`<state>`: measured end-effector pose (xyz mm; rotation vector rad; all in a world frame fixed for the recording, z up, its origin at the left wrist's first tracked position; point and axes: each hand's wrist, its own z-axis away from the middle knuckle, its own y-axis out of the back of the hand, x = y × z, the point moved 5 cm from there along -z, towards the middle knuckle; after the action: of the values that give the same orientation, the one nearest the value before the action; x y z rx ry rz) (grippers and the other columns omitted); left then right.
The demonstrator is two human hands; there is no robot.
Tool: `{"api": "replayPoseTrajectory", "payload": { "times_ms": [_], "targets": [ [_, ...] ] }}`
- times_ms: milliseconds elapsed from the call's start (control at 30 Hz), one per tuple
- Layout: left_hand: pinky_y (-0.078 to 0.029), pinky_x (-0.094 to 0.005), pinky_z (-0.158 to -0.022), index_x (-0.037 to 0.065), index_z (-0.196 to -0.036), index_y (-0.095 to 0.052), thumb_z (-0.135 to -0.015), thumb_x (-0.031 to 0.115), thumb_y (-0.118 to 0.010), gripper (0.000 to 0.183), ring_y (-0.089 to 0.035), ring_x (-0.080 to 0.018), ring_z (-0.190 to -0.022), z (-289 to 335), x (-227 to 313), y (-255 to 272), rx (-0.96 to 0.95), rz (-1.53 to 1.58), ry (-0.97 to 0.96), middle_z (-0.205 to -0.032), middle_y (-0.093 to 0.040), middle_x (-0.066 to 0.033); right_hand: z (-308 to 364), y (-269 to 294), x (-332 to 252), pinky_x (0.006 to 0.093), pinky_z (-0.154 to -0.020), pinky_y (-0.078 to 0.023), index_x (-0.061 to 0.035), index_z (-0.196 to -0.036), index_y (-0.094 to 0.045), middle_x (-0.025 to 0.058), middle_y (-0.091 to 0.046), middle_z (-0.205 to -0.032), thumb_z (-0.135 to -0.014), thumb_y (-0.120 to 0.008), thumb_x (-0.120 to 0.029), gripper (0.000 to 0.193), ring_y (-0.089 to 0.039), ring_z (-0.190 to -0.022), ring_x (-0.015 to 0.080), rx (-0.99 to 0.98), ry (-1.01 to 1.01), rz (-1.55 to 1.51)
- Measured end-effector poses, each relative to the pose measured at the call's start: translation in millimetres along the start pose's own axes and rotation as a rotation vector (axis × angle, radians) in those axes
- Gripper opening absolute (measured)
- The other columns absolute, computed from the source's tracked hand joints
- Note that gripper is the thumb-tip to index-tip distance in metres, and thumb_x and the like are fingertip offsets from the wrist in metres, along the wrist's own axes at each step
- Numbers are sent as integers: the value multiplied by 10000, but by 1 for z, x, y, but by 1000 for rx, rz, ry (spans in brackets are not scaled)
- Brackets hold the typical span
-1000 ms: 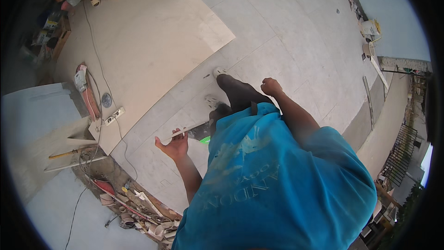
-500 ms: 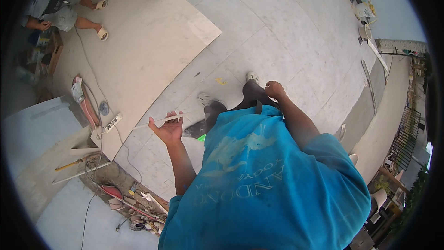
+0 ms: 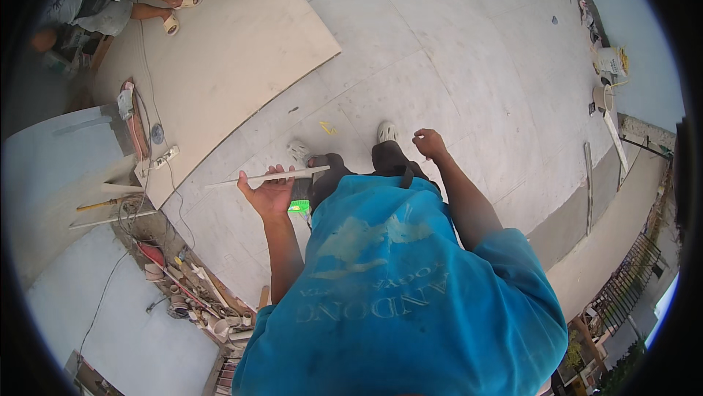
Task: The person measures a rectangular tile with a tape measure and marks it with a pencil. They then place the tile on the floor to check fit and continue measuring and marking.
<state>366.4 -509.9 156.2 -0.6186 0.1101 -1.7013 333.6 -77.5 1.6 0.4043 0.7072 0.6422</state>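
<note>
My left hand [image 3: 272, 195] is palm up, its fingers and thumb closed on a long, thin, pale strip [image 3: 311, 171] that tapers toward its left end. The strip lies across the fingers, roughly level, in front of my left leg. Just beside that hand, a bright green object [image 3: 299, 206] with a dark part above it shows at my left thigh; its kind is unclear. My right hand [image 3: 430, 145] hangs out over the tiled floor [image 3: 483, 154], right of my shoe [image 3: 387, 131]. Its fingers are loosely curled, and nothing shows in them.
Beige sheeting [image 3: 242, 52] covers the floor at far left, with a cable and a power strip [image 3: 167, 156] along it. Another person [image 3: 110, 1] sits at the upper left. Scrap and cups [image 3: 176, 301] lie at near left. Buckets [image 3: 610, 61] and a long bar [image 3: 588, 187] are at right.
My right hand has moved away from my right knee, out to the side. My feet have changed position. The strip stays in my left hand and now shows more of its right end.
</note>
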Motion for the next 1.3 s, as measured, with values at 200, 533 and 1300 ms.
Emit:
{"api": "replayPoseTrajectory", "payload": {
  "times_ms": [200, 533, 1300],
  "targets": [
    [-385, -508, -1048, 20, -1313, -336, -747, 398, -796, 821, -435, -259, -1128, 35, -48, -22, -56, -328, -357, -1234, -379, -107, 50, 68, -156, 368, -622, -481, -48, -890, -697, 129, -658, -705, -880, -644, -324, 281, -628, -640, 237, -192, 449, -65],
    [-371, -486, -1060, 1, -1468, -99, -542, 228, -919, 1258, -354, -381, -1300, 86, -39, -111, -190, -1411, -1150, -1383, -305, -236, 213, 155, -323, 300, -539, -453, -110, -843, -651, 17, -662, -770, -852, -691, -138, 49, -605, -592, 181, 68, 1102, -267],
    [-348, -505, -1066, -50, -1421, -254, -483, 238, -896, 1172, -376, -425, -1265, 113, -6, -85, -225, -1634, -1298, -1347, -390, -257, 229, 114, -374, 336, -663, -397, -146, -813, -648, -26, -647, -748, -819, -682, -132, 38, -597, -665, 170, 94, 1215, 78]
  ]
}}
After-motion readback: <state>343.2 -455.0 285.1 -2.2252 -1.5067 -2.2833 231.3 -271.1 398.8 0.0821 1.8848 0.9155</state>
